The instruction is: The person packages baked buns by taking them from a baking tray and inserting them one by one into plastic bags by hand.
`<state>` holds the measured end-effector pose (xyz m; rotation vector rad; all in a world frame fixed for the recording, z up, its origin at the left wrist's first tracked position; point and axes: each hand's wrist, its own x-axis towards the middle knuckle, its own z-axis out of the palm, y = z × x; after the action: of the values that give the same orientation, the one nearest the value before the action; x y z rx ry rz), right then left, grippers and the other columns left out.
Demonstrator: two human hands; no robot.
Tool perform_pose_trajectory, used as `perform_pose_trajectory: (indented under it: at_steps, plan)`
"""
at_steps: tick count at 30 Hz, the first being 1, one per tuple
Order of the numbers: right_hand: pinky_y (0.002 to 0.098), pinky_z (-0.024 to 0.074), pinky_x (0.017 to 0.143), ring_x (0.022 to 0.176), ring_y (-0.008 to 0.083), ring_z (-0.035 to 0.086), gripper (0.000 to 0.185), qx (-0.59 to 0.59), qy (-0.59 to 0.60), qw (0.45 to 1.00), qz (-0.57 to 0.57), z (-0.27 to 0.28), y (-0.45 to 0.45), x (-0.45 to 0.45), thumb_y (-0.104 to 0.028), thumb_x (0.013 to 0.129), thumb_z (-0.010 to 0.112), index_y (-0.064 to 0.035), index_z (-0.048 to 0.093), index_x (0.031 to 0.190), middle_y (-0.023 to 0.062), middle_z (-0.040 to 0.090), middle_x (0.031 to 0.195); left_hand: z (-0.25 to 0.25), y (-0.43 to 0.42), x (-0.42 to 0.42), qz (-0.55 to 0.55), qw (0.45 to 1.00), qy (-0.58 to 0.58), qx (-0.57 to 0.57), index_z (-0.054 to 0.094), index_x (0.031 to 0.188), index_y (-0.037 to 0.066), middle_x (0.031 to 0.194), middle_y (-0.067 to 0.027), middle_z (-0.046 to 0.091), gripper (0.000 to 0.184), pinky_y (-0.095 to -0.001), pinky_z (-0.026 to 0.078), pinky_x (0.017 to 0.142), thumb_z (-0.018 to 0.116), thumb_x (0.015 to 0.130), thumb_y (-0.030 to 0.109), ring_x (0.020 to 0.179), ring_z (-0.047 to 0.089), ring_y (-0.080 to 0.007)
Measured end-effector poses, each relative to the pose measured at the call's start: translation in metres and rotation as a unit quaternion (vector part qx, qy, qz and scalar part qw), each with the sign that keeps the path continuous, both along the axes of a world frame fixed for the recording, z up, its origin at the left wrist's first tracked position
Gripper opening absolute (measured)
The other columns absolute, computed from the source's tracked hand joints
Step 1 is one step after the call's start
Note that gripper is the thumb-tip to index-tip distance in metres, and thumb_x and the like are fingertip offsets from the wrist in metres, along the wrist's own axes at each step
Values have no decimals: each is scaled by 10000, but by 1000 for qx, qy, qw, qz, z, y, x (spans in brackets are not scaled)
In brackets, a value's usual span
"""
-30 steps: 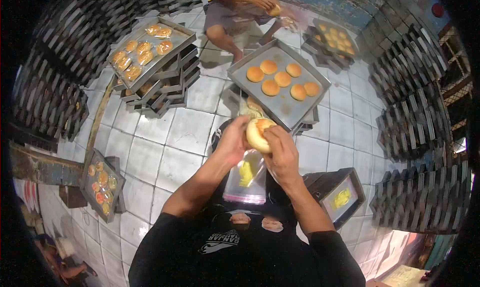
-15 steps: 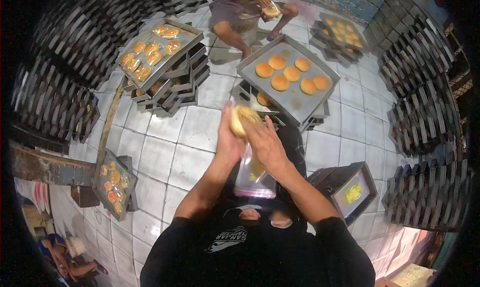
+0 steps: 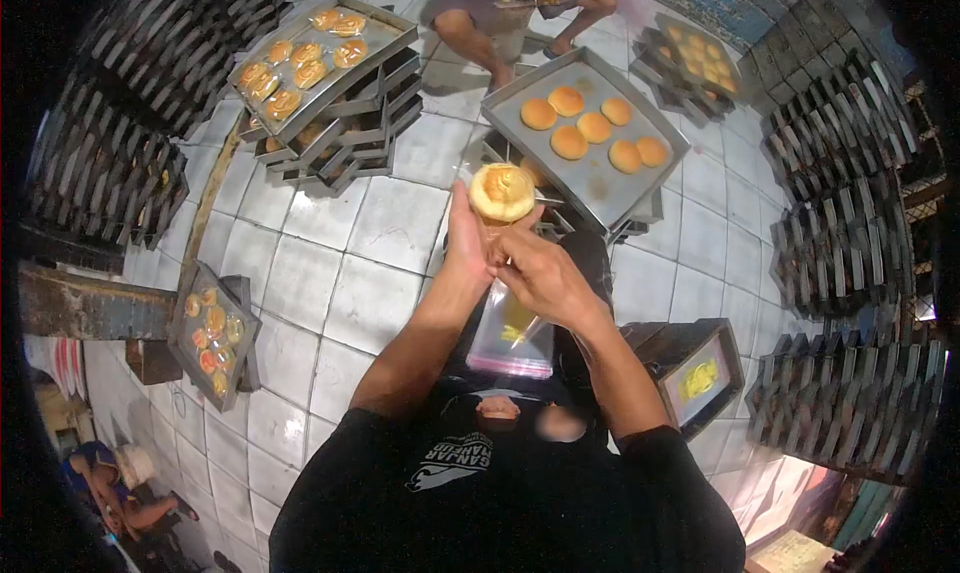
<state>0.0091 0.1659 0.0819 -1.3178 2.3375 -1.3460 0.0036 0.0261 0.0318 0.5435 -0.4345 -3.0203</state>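
A round golden bun [image 3: 502, 193], which looks to be inside clear plastic, rests in my left hand [image 3: 466, 243], whose fingers reach up its left side. Just below the bun, my right hand [image 3: 540, 271] is closed, its fingers pinched at what looks like the plastic's lower end. Clear plastic bags with a yellow print [image 3: 512, 338] lie on my lap under my hands. Ahead to the right, a metal tray [image 3: 600, 188] holds several unwrapped buns [image 3: 593, 126].
Stacked trays with wrapped buns [image 3: 308, 73] stand front left; a smaller tray [image 3: 215, 338] sits lower left. Right of my lap is a box with yellow-printed bags [image 3: 698, 378]. A person's legs [image 3: 462, 38] are ahead. Tray stacks [image 3: 835, 248] line the right side.
The bun has been turned and raised away from my body, and my right hand has moved from its surface to below it. The other person's bun has shifted toward the top edge.
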Motion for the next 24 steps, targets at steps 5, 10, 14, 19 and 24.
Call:
perform_pose_trajectory:
  at_steps: [5,10,14,19,24]
  plan:
    - [357,494,713,802,241,613,146,-58,-261,917,297,-2,5,17,-23,924,711,-8,567,909,80,607,867,-19,-13,-2,17,1000,-13,6,491,1443,52,1431,-201,559,701,-614,453,1105,278,1074,608,1315,546,-384]
    - [301,489,717,808,147,585,94,-112,-398,886,213,33,9,27,-47,945,703,-17,616,926,39,621,894,-19,-47,4,45,999,-13,18,536,1402,78,1345,-159,628,682,-591,504,1043,323,1055,625,1242,605,-341]
    - [267,468,686,779,89,562,126,-65,-266,962,-10,16,-7,17,-60,924,717,-23,611,865,17,626,877,-22,-26,7,26,999,-45,3,539,1383,39,1324,-205,612,704,-572,550,968,318,1051,619,1114,632,-403]
    - [290,441,630,747,107,579,265,-6,-299,950,87,27,8,27,-107,927,748,-27,545,778,30,624,825,-26,-20,-1,29,997,-68,-4,579,1317,17,1256,-208,648,624,-532,561,964,341,1067,537,1113,652,-362]
    - [394,563,820,909,270,670,306,-64,-105,990,-71,15,25,15,-67,789,830,-15,632,1017,159,655,1080,8,-28,32,24,999,-23,11,552,1370,12,1322,-207,631,603,-526,530,1017,342,1082,498,1214,626,-333]
